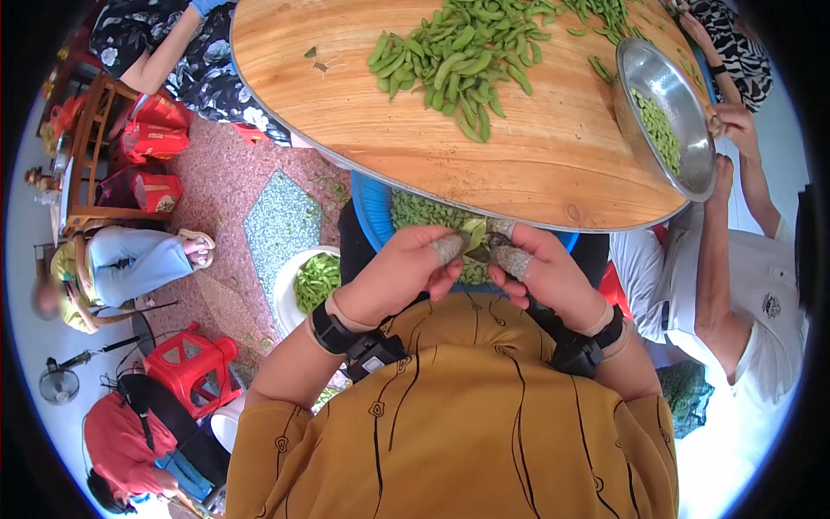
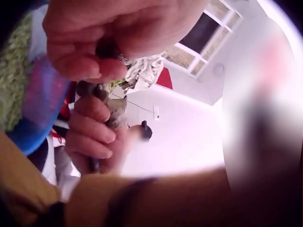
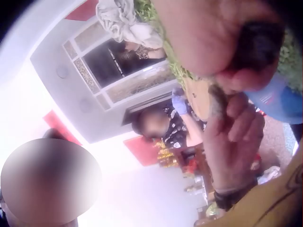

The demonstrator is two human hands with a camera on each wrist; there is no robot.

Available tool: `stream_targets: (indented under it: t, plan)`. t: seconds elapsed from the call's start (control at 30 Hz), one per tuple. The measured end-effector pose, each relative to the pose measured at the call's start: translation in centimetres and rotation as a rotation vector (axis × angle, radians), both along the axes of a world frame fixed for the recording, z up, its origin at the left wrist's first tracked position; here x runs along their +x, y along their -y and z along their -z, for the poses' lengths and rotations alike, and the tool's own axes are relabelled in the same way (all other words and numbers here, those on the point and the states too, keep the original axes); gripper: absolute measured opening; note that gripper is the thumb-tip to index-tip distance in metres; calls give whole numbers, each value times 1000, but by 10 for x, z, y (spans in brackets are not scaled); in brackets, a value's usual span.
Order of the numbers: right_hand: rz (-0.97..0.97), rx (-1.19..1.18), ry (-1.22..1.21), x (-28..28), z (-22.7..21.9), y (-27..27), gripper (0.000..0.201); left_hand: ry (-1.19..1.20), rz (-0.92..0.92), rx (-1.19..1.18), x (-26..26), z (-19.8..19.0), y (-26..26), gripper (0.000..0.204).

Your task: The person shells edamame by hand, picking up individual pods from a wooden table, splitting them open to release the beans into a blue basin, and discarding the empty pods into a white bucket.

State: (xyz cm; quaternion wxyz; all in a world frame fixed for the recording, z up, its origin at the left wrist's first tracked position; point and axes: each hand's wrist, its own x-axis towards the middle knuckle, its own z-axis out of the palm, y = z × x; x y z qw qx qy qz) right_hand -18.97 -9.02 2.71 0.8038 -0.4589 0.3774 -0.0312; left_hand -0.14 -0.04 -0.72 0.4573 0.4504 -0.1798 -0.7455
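Observation:
Over a blue basin (image 1: 372, 212) of shelled green soybeans (image 1: 424, 212), my two hands meet in the head view. Between their fingertips is a green soybean pod (image 1: 475, 232), small and partly covered by the fingers. My left hand (image 1: 402, 268) pinches it from the left, its thumb wrapped in grey tape. From the other side my right hand (image 1: 549, 270) grips it, fingers curled and the thumb wrapped likewise. Both wrist views show the curled fingers close together, with the pod mostly hidden.
The wooden table (image 1: 346, 104) has its edge just beyond my hands and bears a heap of pods (image 1: 458, 65). Another person's hand touches a tilted metal bowl (image 1: 692, 130) with shelled beans. A white bucket (image 1: 285, 290) of pods stands at left, near a red stool (image 1: 190, 363).

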Motion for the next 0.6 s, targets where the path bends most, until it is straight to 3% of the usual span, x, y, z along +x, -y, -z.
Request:
stream_targets:
  t: [0.03, 0.1, 0.13, 0.2, 0.23, 0.3, 0.33, 0.4, 0.53, 0.6]
  plan:
    - [2, 2, 0, -1, 7, -2, 23, 0, 2, 2, -1, 0, 0, 11]
    - [46, -1048, -32, -3, 20, -7, 20, 445, 83, -138, -5, 1, -2, 14]
    - [48, -1046, -30, -1, 20, -8, 20, 448, 85, -136, -6, -2, -3, 14]
    - [-112, -1349, -77, 3, 18, -6, 20, 601, 224, -219, -8, -10, -4, 11]
    - [-108, -1350, -77, 3, 19, -4, 20, 603, 227, -221, -6, -11, -6, 11]
    - [-343, -1190, -35, 0, 23, 2, 19, 557, 422, -301, 1, -12, -11, 11]
    - [-346, -1195, -30, 2, 20, 2, 19, 561, 417, -303, 2, -12, -14, 11]
    - [-332, -956, -11, 3, 13, -2, 19, 253, 402, -218, 5, -13, -19, 10]
    - [-277, -884, 25, 1, 13, -5, 21, 88, 362, -155, 10, -13, -23, 9]
    - [-150, -781, 52, 1, 9, -6, 22, -131, 239, -124, 12, -10, -27, 10]
